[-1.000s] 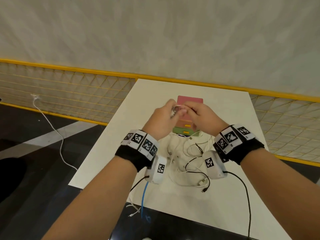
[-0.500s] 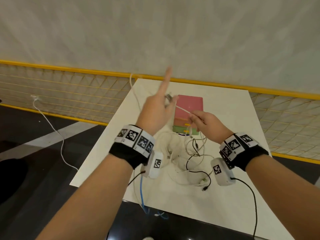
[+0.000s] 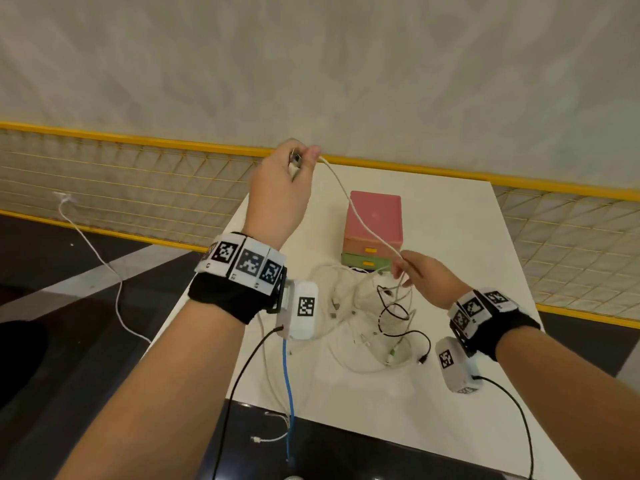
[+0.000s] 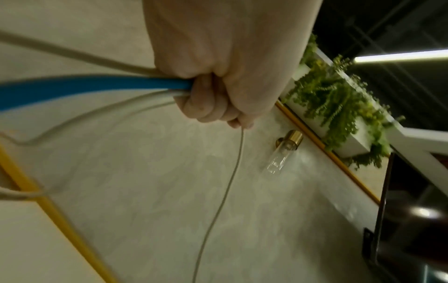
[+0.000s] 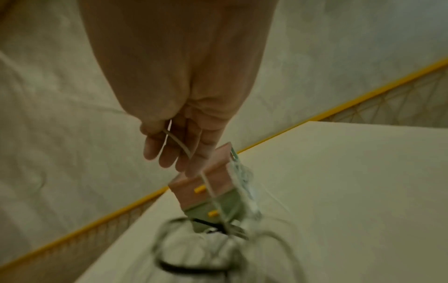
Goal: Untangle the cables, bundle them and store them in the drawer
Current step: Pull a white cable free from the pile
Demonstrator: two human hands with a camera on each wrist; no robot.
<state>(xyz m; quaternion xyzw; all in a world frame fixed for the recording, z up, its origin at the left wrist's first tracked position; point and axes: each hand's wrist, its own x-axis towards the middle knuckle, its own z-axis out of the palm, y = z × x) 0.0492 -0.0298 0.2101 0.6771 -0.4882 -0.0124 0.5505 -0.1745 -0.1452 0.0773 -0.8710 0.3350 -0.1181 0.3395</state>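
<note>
My left hand (image 3: 300,161) is raised above the table's far left corner. It grips the plug end of a white cable (image 3: 360,216). In the left wrist view the left hand (image 4: 218,99) also clasps a blue cable (image 4: 97,86) and other white strands. The white cable slopes down to my right hand (image 3: 403,271), which pinches it just above the tangle of white and black cables (image 3: 381,327) on the white table (image 3: 467,237). In the right wrist view the cable (image 5: 178,144) crosses the right hand's fingers (image 5: 167,153). A pink and green drawer unit (image 3: 375,223) stands shut behind the tangle.
The blue cable (image 3: 287,379) and thin white ends hang over the table's front edge. A yellow-railed mesh fence (image 3: 138,174) runs behind the table, with a loose white cord (image 3: 90,244) trailing from it to the dark floor at left.
My left hand has risen up and away with the plug end, drawing the white cable out. The right hand has dropped lower and to the right, holding the cable near the tangle.
</note>
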